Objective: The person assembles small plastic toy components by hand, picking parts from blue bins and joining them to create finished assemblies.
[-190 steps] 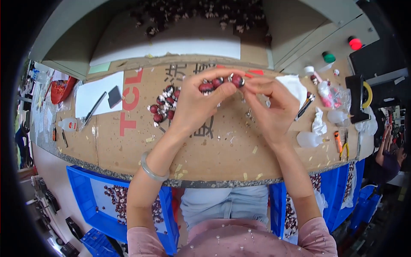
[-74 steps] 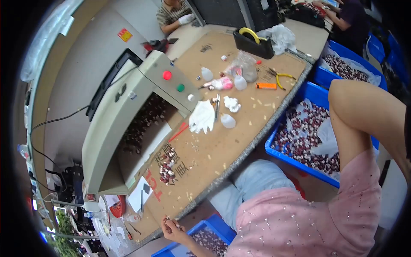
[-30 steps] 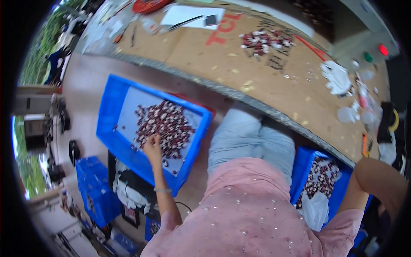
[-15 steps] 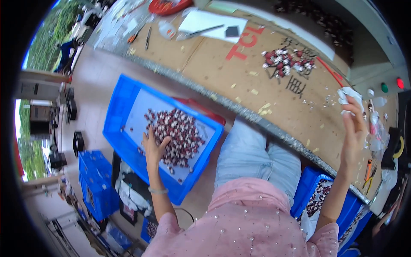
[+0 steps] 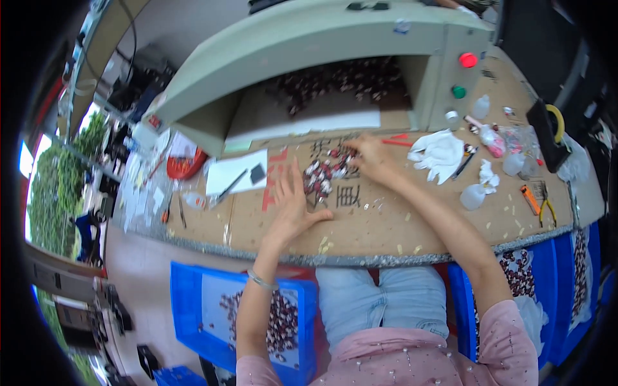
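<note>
A small pile of dark-red and white bead-like pieces [image 5: 317,177] lies on the cardboard-covered workbench [image 5: 257,225]. My left hand [image 5: 293,209] is open at the left side of the pile, its fingers spread and its thumb stretched out below the pieces. On the pile's far right side, my right hand [image 5: 376,161] bends its fingers down at the pieces. Its fingertips are blurred and partly hidden, so a hold on any piece cannot be made out. A white glove [image 5: 438,154] lies flat to the right of my right hand.
A pale arched machine [image 5: 309,51] with dark pieces inside stands behind the pile. A blue bin [image 5: 187,321] of similar pieces is below the bench, left of my legs; more blue bins [image 5: 547,276] stand right. Pliers [image 5: 547,206] and plastic bottles [image 5: 473,196] lie on the bench's right.
My view has turned toward the bench. My left hand has left the pieces in the blue bin for the pile on the bench. My right hand has moved from the white glove to the pile.
</note>
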Action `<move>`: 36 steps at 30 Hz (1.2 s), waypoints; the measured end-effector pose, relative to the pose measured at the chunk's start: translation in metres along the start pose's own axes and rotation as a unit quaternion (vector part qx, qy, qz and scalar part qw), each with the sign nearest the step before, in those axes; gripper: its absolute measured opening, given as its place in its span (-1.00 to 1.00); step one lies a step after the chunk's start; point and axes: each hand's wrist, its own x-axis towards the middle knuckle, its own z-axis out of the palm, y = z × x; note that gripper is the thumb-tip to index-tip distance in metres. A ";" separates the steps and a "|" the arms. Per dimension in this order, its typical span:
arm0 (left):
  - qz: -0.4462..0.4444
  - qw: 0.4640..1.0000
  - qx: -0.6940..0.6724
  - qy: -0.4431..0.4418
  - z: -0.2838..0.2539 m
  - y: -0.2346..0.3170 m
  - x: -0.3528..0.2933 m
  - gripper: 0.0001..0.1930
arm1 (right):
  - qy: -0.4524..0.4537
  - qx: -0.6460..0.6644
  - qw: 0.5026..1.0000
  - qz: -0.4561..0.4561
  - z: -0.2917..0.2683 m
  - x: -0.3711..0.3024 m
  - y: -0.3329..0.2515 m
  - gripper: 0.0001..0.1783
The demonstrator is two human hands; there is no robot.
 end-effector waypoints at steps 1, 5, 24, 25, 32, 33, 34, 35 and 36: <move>0.023 0.999 0.028 -0.032 0.016 0.001 0.014 0.09 | -0.021 -0.007 1.000 -0.020 0.000 -0.003 0.001 -0.60; 0.162 0.983 0.052 -0.070 0.043 0.008 0.055 -0.02 | 0.009 0.021 1.000 0.001 0.006 -0.012 0.017 -0.65; 0.166 0.964 -0.193 -0.073 0.053 0.083 0.128 -0.68 | 0.151 0.129 0.979 -0.039 -0.045 -0.013 0.034 -0.81; 0.115 0.945 -0.302 -0.054 0.054 0.090 0.126 -0.69 | 0.176 0.168 0.969 -0.045 -0.047 -0.010 0.030 -0.84; -0.015 0.872 -0.489 -0.039 0.049 0.062 0.113 -0.75 | 0.188 0.271 0.940 -0.083 -0.037 -0.013 0.009 -0.75; -0.049 0.879 -0.468 -0.072 0.048 0.052 0.114 -0.77 | 0.206 0.233 0.946 -0.095 -0.036 -0.013 0.012 -0.76; -0.078 0.879 -0.462 -0.093 0.052 0.054 0.117 -0.79 | 0.218 0.204 0.949 -0.103 -0.039 -0.016 0.013 -0.77; -0.049 0.872 -0.477 -0.103 0.052 0.058 0.119 -0.80 | 0.134 0.353 0.926 -0.012 -0.052 -0.020 0.003 -0.81; -0.060 0.852 -0.510 -0.105 0.064 0.064 0.123 -0.82 | 0.126 0.407 0.904 0.019 -0.058 -0.021 0.008 -0.81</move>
